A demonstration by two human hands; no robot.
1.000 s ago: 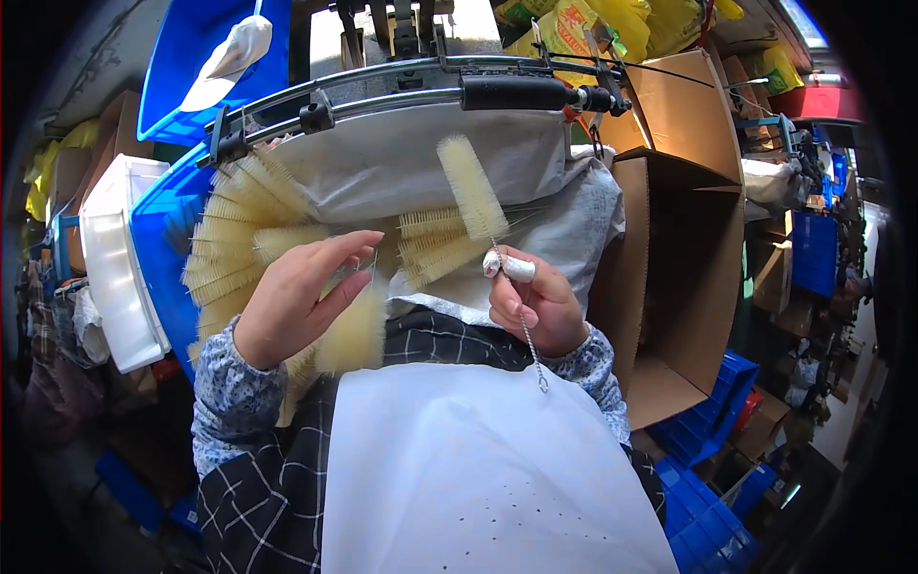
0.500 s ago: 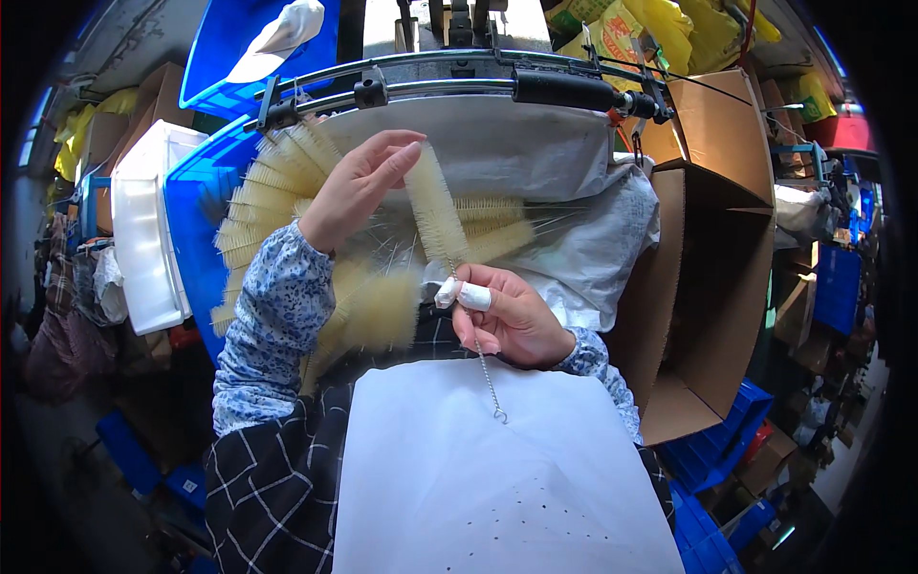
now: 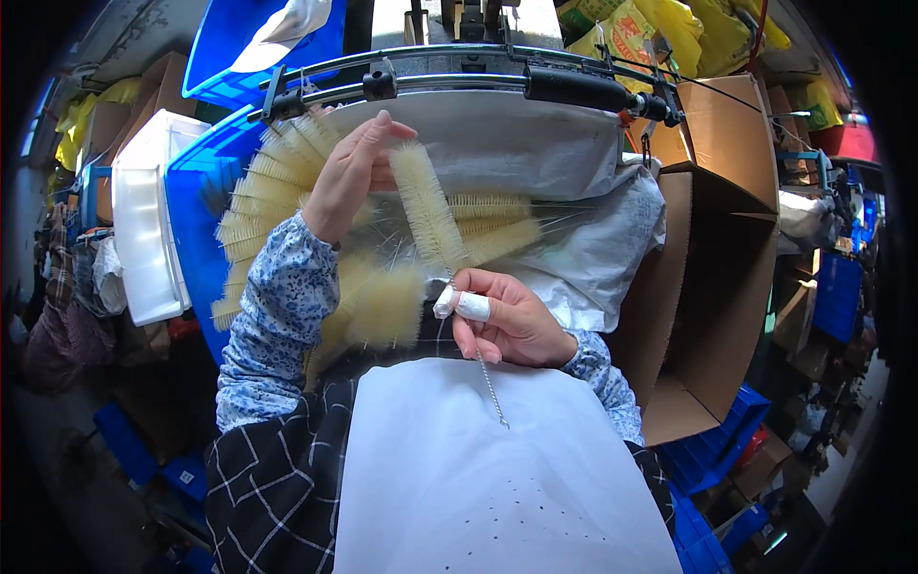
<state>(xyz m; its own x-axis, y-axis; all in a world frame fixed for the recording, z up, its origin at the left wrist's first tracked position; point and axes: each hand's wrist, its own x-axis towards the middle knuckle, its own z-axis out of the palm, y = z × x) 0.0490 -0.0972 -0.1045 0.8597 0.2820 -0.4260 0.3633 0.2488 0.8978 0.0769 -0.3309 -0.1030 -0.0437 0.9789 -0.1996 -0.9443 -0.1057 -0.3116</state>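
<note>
A cream-bristled bottle brush (image 3: 426,206) with a twisted wire stem stands tilted in front of me, its looped wire end pointing down toward the white apron. My right hand (image 3: 514,320) pinches the stem just below the bristles; white tape wraps its thumb and a fingertip. Beside the brush's top end is my left hand (image 3: 349,177), fingers stretched and thumb raised. Whether its fingertips touch the bristles is hard to see. Many similar brushes (image 3: 258,206) fan out to the left, and more brushes (image 3: 492,220) lie behind the held one, wires pointing right.
A metal rod frame with a black roller (image 3: 574,91) spans the far side, over white sheeting (image 3: 516,143). To the right stands an open cardboard box (image 3: 669,287). Blue crates (image 3: 206,172) and a white bin (image 3: 143,220) are on the left. A white apron (image 3: 478,459) covers my lap.
My left hand has turned, its thumb now pointing up, and shifted slightly left from the brush's top. The brush leans a little more left, still in my right hand.
</note>
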